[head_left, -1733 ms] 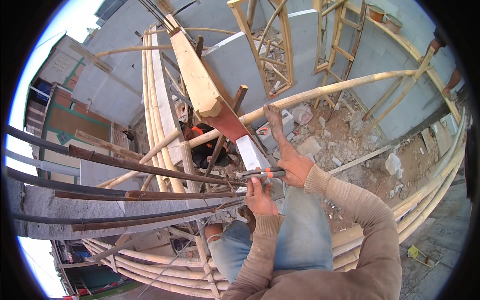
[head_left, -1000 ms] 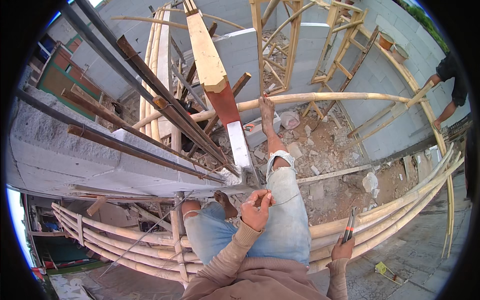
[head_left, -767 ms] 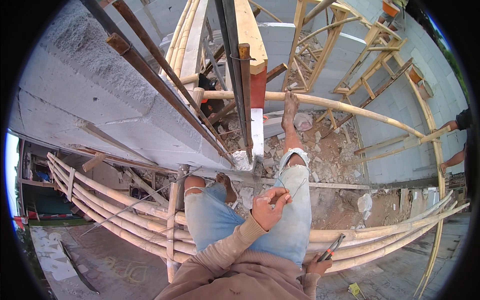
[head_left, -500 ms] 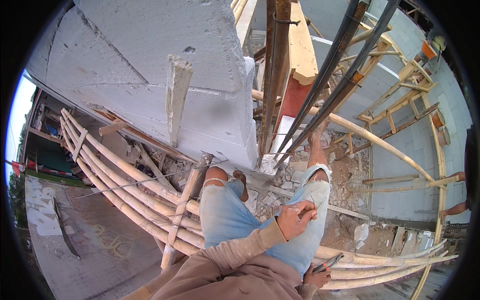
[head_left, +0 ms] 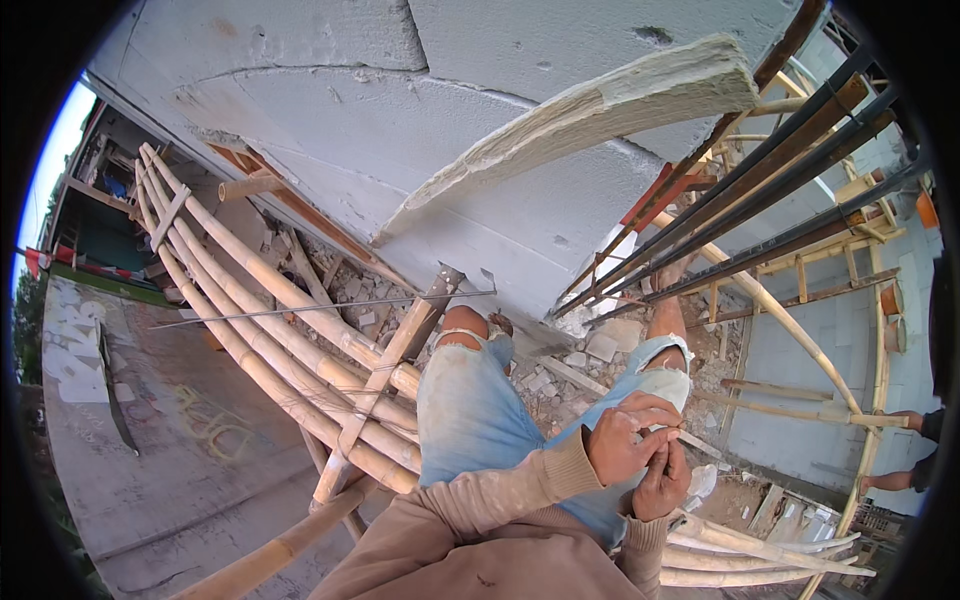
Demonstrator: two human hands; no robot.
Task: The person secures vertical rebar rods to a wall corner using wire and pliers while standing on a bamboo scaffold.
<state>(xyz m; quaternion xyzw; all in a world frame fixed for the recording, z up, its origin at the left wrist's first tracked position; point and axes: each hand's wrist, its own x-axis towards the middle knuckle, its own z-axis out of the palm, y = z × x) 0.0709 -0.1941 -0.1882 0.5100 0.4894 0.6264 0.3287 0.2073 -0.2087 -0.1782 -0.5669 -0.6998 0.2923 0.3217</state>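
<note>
My left hand (head_left: 630, 438) and my right hand (head_left: 664, 482) meet over my right thigh, fingertips pinched together. Half a second ago my left hand held a thin wire; at this moment only a faint trace shows between the fingers. What my right fingertips pinch is too small and hidden to make out. Beneath them are the faded torn jeans (head_left: 480, 405) on my spread legs. Just beyond my knees, steel reinforcing bars (head_left: 720, 215), bound together at points, rise beside the pale block wall (head_left: 330, 140).
Bamboo poles (head_left: 290, 375) run along my left, lashed to a wooden crosspiece (head_left: 375, 385); more bamboo poles (head_left: 760, 560) lie at lower right. A thin rod (head_left: 330, 307) crosses the left poles. Rubble (head_left: 600, 346) lies below. At the right edge, another person's hand (head_left: 885, 482) grips a bamboo upright.
My right hand has come up from the lower-right poles to meet my left. The pliers it held no longer show. My view has shifted, so the bars now lean farther right.
</note>
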